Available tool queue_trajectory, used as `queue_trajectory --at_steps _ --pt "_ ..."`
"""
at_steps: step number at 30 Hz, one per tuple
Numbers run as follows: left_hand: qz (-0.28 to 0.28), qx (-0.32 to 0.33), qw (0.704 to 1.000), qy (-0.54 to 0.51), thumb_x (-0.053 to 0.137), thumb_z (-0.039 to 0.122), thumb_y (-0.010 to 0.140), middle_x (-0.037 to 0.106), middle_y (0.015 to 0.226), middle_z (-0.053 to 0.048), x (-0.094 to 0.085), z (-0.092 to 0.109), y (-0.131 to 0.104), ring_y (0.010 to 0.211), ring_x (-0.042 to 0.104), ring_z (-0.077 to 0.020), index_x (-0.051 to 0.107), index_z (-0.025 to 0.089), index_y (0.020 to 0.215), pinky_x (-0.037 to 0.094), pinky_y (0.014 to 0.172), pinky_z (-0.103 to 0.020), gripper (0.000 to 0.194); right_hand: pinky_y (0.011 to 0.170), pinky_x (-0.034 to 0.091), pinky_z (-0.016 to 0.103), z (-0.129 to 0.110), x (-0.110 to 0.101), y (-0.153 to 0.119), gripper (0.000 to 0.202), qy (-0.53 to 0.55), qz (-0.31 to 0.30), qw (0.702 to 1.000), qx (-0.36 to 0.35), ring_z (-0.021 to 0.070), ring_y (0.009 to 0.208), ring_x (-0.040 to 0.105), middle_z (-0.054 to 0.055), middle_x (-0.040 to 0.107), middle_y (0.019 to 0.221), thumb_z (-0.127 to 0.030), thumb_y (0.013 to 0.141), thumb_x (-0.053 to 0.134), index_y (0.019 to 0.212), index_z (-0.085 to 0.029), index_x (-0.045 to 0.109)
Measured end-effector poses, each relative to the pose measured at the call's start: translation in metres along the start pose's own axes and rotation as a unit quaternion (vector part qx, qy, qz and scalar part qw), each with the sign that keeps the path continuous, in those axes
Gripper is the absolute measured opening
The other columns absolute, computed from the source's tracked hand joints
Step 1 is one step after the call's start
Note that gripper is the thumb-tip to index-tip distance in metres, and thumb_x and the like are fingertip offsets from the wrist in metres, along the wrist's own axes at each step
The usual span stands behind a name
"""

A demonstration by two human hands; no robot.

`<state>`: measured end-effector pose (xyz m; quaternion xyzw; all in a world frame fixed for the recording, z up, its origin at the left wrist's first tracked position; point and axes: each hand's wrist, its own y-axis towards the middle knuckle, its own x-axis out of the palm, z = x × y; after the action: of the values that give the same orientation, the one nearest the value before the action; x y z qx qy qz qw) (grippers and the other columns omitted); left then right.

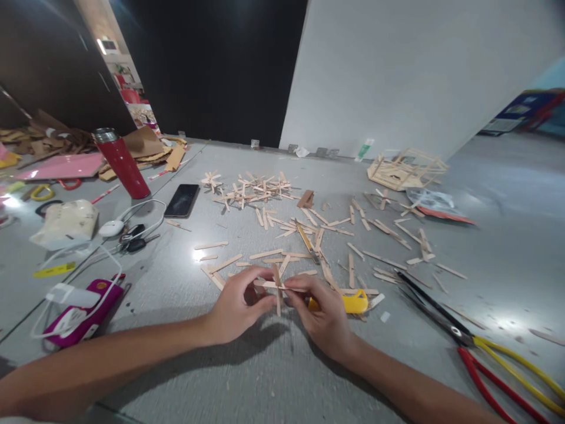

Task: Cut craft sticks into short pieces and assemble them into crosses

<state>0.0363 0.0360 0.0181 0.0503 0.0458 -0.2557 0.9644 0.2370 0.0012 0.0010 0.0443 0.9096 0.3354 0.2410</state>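
Held up between my two hands is a small cross of wooden craft sticks (278, 287), one piece lying crosswise and another running up and down. My left hand (241, 303) pinches the left end of the crosswise stick between thumb and fingers. At its right end, my right hand (320, 312) is closed in a similar pinch. Beside and partly behind the right hand lies a yellow cutter (355, 302). Many loose craft sticks (269, 254) are scattered just beyond my hands. A thin yellow-handled knife (306, 240) rests among them.
Large shears (457, 333) with red and yellow handles lie at right. A stick frame (408, 171) stands by the wall. Joined stick pieces (258, 189) are piled beyond. On the left are a phone (182, 200), red bottle (121, 165), keys (135, 238) and purple power strip (83, 312).
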Motion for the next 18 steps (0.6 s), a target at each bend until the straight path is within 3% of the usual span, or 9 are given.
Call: queue_trajectory --at_steps 3,9,18 --pt "-0.006 0.001 1.0 -0.014 0.08 0.049 0.089 0.073 0.104 -0.01 -0.0008 -0.0002 -0.0003 0.076 0.064 -0.0161 0.067 0.015 0.114 0.05 0.07 -0.027 0.044 0.054 0.056 0.024 -0.0009 -0.0011 0.0002 0.012 0.003 -0.01 1.0 -0.004 0.0165 0.064 0.072 0.004 0.079 0.084 -0.014 0.099 0.063 0.101 -0.024 0.07" --pt "0.004 0.066 0.997 0.051 0.073 0.046 0.095 0.073 0.097 -0.009 -0.0016 -0.0002 0.0002 0.086 0.066 -0.02 0.073 0.016 0.099 0.05 0.073 -0.027 0.03 0.053 0.056 0.025 0.0009 -0.0012 -0.0007 0.011 0.005 -0.027 1.0 -0.004 0.0167 0.062 0.072 0.006 0.08 0.084 -0.019 0.102 0.061 0.1 -0.023 0.071" --pt "0.011 0.044 0.998 0.032 0.065 0.046 0.1 0.069 0.083 -0.004 -0.0003 -0.0023 -0.0001 0.07 0.063 -0.0154 0.069 0.017 0.092 0.049 0.065 -0.025 0.03 0.058 0.06 0.026 0.0008 -0.0005 -0.0024 0.01 -0.002 -0.038 0.999 0.026 0.0168 0.064 0.073 0.006 0.08 0.087 -0.023 0.103 0.061 0.108 -0.023 0.07"
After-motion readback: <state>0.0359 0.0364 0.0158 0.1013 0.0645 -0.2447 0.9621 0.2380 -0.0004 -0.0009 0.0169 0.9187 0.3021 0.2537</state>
